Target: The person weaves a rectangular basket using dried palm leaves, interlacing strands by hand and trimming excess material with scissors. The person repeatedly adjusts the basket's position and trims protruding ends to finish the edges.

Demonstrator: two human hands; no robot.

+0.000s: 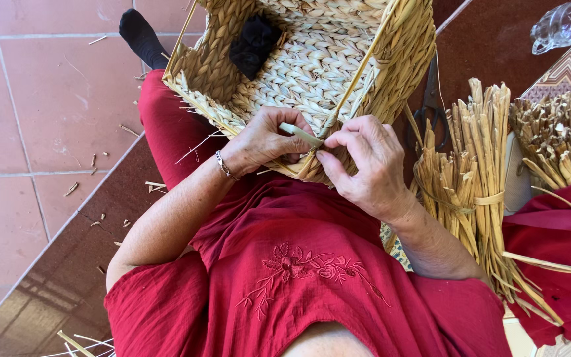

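The left hand [262, 142] pinches a pale flat strip [301, 134] at the near rim of a woven straw basket [312, 66] on the lap; the right hand [365, 162] grips the rim beside it; tied straw bundles [477, 165] stand right; scissors [433, 109] lie between.

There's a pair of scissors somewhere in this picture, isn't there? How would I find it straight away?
Start at the big woven basket on the person's lap, then look just past its right-hand wall to the dark reddish step. The scissors lie there, between the basket and the tied bundle of straw. They are the only dark metal thing among all the pale straw.
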